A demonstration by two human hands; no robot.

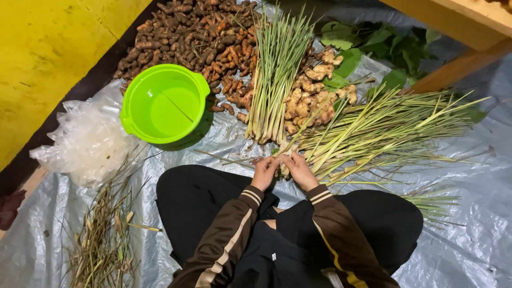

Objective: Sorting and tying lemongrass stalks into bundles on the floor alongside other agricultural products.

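My left hand (265, 170) and my right hand (300, 169) meet in front of my knees, both closed on the pale base of a lemongrass stalk (284, 157). The stalk's green blades run up and to the right, into a loose heap of lemongrass (384, 130) lying across the sheet. A trimmed, tidy bundle of lemongrass (277, 69) lies just beyond my hands, butt ends toward me. Brown striped sleeves cover both my forearms.
A bright green plastic basin (164, 102) stands left of the bundle. Turmeric roots (197, 32) and ginger pieces (309, 96) are piled behind. Dry trimmings (104, 240) lie at lower left, crumpled clear plastic bags (88, 141) beside them. Green leaves (384, 48) and a wooden beam (458, 64) are at upper right.
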